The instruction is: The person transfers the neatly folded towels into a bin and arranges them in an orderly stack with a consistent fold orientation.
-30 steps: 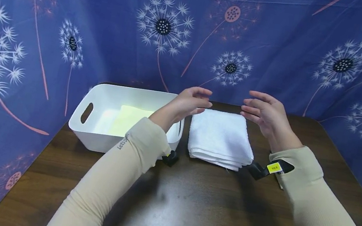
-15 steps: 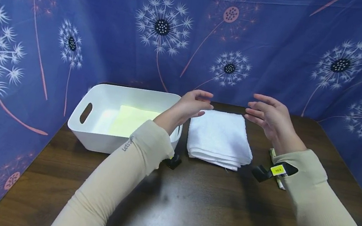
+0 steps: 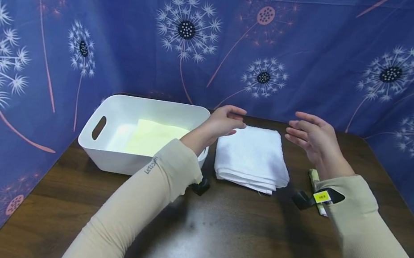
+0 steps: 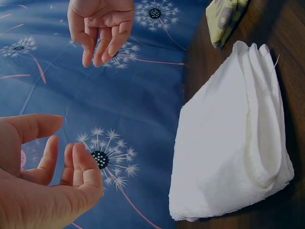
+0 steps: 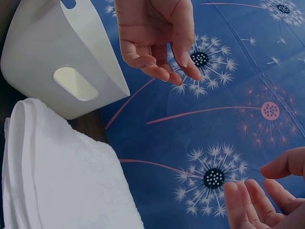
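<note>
My left hand point(image 3: 221, 123) hovers between the white bin and the folded white towel point(image 3: 253, 156), its fingers loosely bent with nothing in them. Across from it my right hand point(image 3: 317, 139) is raised at the towel's right, fingers relaxed and holding nothing. Both hands face each other, apart, above the towel's level. In the left wrist view the towel point(image 4: 224, 143) shows several thick layers along its folded edge. The right wrist view has the towel point(image 5: 66, 171) at lower left, below the bin point(image 5: 52, 57).
A white bin point(image 3: 108, 159) with oval handle holes stands at left, a pale yellow sheet point(image 3: 154, 136) inside it. A folded green-patterned cloth point(image 3: 314, 178) lies partly hidden under the right wrist. The brown wooden table point(image 3: 230, 241) backs onto a blue dandelion-print curtain point(image 3: 221, 36).
Both hands have drifted slightly right and a little lower, still holding nothing. More of the green-patterned cloth shows beside the right wrist. Towel and bin stay in place.
</note>
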The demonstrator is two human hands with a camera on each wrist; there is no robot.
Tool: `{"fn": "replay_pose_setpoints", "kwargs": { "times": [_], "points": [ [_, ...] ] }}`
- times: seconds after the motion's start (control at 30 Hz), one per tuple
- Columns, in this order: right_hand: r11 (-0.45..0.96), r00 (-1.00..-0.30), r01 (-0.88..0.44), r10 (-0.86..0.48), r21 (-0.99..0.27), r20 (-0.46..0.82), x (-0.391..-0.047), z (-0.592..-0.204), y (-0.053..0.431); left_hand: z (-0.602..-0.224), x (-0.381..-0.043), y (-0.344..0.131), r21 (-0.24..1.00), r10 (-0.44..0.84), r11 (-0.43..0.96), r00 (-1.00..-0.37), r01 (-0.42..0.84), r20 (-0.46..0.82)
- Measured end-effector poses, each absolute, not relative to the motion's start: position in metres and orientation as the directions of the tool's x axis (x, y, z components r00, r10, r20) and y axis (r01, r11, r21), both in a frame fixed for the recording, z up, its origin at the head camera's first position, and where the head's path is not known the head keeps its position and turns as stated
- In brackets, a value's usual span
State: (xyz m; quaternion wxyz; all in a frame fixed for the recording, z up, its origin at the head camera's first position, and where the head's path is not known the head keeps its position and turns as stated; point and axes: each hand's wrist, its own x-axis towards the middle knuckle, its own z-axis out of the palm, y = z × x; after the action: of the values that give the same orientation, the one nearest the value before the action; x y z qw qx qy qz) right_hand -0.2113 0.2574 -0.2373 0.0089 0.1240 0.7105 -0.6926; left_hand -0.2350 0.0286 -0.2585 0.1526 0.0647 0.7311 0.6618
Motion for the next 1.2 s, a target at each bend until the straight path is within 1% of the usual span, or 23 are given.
{"fn": "replay_pose_setpoints", "kwargs": {
  "times": [0.17, 0.47, 0.63, 0.97, 1.2],
  "points": [
    [0.014, -0.962, 0.213, 0.175, -0.977, -0.208, -0.212, -0.24, 0.26, -0.262, -0.234, 0.03, 0.989, 0.282, 0.102, -0.95, -0.107, -0.132],
    [-0.007, -0.963, 0.212, 0.167, -0.977, -0.21, -0.211, -0.248, 0.264, -0.271, -0.233, 0.033, 0.989, 0.249, 0.09, -0.959, -0.114, -0.133],
    [-0.02, -0.963, 0.207, 0.172, -0.978, -0.207, -0.21, -0.253, 0.267, -0.276, -0.233, 0.035, 0.986, 0.238, 0.14, -0.963, -0.096, -0.128],
    [0.008, -0.954, 0.24, 0.187, -0.971, -0.234, -0.211, -0.259, 0.271, -0.287, -0.231, 0.038, 0.968, 0.172, 0.241, -0.979, -0.066, -0.109],
    [-0.024, -0.946, 0.259, 0.197, -0.966, -0.258, -0.209, -0.263, 0.275, -0.295, -0.232, 0.04, 0.959, 0.151, 0.274, -0.981, -0.073, -0.118]
  ]
}}
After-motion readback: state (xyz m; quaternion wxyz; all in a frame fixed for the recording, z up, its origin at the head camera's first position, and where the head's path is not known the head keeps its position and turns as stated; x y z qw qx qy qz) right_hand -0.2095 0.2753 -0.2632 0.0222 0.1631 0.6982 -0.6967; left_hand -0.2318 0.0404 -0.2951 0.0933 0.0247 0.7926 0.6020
